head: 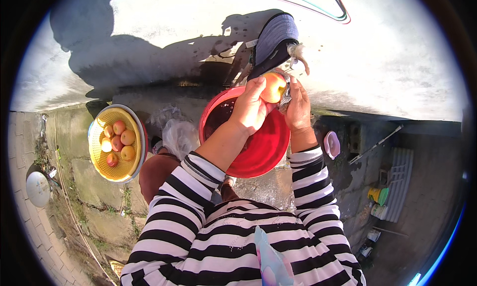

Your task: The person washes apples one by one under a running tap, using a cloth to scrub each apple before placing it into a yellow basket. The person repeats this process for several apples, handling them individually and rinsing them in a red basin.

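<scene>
My left hand (250, 110) grips a yellow-red apple (272, 88), with the dimple at one end facing right. In my right hand (299, 108) is a crumpled grey mesh-like scrubber (286, 99), pressed against the apple's right side. Both hands are above the far part of a red plastic basin (270, 152). Dark liquid seems to lie in its shaded left part, while my left forearm hides some of the inside. Off to the left, a yellow perforated basket (97, 137) holds several apples (116, 143) and rests in a pale-rimmed basin.
Just past my hands is a blue padded fabric item (277, 38) beside a pale tap-like fitting (299, 56). A clear plastic bag (181, 137) lies left of the red basin. Rightward sits a small pink tub (331, 145). A thin hose (337, 17) runs across the pale surface ahead.
</scene>
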A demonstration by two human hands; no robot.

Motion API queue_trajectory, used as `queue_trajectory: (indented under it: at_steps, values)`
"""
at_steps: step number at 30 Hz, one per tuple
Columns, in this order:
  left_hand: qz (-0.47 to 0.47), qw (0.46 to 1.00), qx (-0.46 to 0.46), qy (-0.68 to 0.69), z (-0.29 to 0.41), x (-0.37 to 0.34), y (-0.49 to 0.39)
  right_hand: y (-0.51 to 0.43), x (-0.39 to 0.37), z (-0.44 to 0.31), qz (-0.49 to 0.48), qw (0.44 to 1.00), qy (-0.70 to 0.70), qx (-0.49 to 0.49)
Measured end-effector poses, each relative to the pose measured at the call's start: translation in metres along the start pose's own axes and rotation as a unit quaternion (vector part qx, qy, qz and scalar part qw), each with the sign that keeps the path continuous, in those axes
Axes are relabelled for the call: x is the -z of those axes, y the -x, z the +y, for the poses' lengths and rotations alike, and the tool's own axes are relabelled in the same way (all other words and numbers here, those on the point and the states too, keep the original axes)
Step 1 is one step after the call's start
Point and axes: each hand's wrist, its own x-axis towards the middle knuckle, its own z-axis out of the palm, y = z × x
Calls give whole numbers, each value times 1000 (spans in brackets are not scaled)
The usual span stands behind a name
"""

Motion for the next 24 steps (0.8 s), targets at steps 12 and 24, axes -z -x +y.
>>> queue_trajectory:
  at_steps: [12, 24]
  values:
    - [8, 999, -23, 21, -15, 5, -7, 25, -15, -9, 58, 779, 515, 353]
    - [-4, 970, -141, -197, -7, -14, 1, 26, -8, -7, 116, 981, -38, 153]
